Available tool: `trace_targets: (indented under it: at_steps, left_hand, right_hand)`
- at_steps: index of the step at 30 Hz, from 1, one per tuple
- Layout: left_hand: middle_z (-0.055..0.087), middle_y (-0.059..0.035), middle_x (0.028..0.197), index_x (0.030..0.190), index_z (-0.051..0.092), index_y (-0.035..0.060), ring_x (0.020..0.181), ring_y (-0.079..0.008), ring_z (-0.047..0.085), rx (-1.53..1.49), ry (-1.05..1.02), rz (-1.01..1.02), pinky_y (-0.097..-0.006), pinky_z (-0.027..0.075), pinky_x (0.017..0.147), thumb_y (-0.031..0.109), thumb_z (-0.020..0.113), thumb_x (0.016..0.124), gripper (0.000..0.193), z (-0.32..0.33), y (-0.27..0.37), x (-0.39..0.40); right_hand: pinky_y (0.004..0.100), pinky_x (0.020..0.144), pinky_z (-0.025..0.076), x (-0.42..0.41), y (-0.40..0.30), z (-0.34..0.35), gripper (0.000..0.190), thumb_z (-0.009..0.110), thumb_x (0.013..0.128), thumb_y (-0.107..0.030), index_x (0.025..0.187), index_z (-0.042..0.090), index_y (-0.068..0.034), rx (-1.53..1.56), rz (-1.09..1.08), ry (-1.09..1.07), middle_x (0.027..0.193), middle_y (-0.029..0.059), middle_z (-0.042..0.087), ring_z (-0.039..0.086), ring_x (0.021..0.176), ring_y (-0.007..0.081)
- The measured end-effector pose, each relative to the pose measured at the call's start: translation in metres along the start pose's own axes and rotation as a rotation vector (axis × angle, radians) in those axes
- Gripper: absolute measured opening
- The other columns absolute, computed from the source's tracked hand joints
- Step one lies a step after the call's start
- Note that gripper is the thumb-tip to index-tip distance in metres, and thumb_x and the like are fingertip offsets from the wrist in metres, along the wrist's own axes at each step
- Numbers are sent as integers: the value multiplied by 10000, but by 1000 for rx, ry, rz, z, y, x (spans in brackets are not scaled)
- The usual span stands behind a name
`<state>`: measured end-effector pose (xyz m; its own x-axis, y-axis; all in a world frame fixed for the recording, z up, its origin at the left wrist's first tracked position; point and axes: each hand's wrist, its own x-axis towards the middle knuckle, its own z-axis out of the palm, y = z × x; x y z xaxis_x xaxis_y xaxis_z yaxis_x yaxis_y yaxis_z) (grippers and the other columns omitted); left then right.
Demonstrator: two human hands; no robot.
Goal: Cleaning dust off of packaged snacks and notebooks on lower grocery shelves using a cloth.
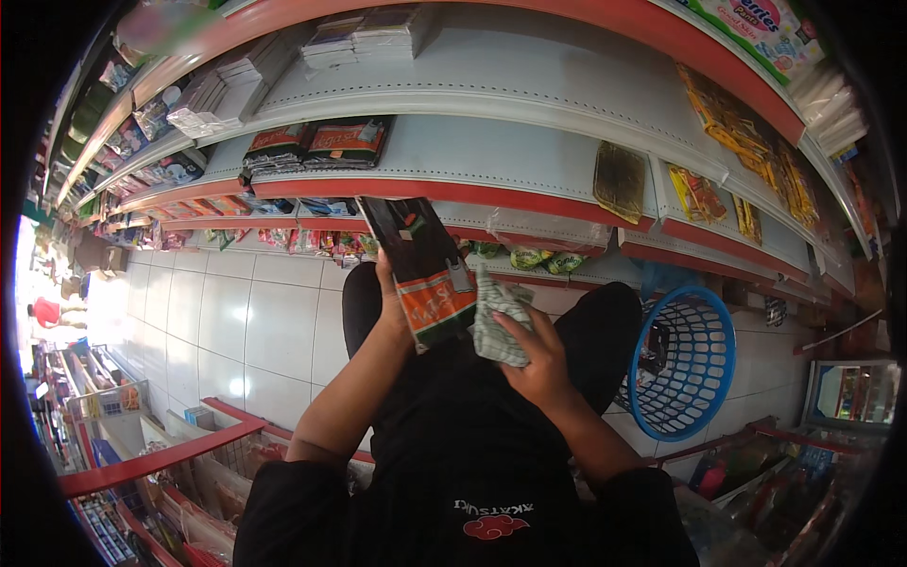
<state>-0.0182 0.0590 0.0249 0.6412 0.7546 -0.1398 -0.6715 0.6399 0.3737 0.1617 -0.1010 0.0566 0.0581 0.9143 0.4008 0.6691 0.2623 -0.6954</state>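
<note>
My left hand [394,298] grips a flat plastic-wrapped pack [418,276], black with an orange and green band that bears writing. The pack is tilted, its far end near the red shelf edge [425,193]. In my right hand [535,354] is a crumpled pale cloth with a checked pattern [499,322], held close beside the pack's right edge. Whether the cloth touches the pack I cannot tell. Similar black and orange packs [345,144] lie stacked on the white shelf [489,152] ahead. My left thumb and some fingers are hidden behind the pack.
A blue perforated plastic basket [733,361] with dark items inside stands on the tiled floor to my right. Dark flat packet [618,181] and yellow packets [698,191] occupy the shelves at right. White wrapped stacks [227,85] sit higher up. Behind me are racks with red rails [163,457].
</note>
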Motion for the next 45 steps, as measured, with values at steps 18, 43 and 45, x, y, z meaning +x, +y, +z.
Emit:
trace_targets:
  at_steps: [18,43,45]
  left_hand:
    - [540,-81,1449,1474,443,31,1350,-295,512,303,-130,11,-482,438,1120,620,864,578,1152,-29,-5,-24]
    - [209,-238,1636,1619,155,134,1501,-469,214,-174,-348,-297,-748,263,1134,941,597,602,1372,20,-26,-23]
    - [314,-243,1593,1604,227,120,1464,-475,304,-217,-262,-315,-722,292,1136,880,622,691,1252,26,-33,-31]
  right_hand:
    - [435,983,557,10,-1,4,435,681,977,-173,1363,534,-37,1727,1129,122,1252,125,668,664,1145,273]
    - [426,1084,431,53,37,-32,497,610,956,-37,1444,512,-42,165,76,312,1441,228,533,545,1320,373]
    - [462,1128,389,82,28,-26,636,646,913,-30,1510,466,-155,18,-33,263,1576,235,356,405,1420,448]
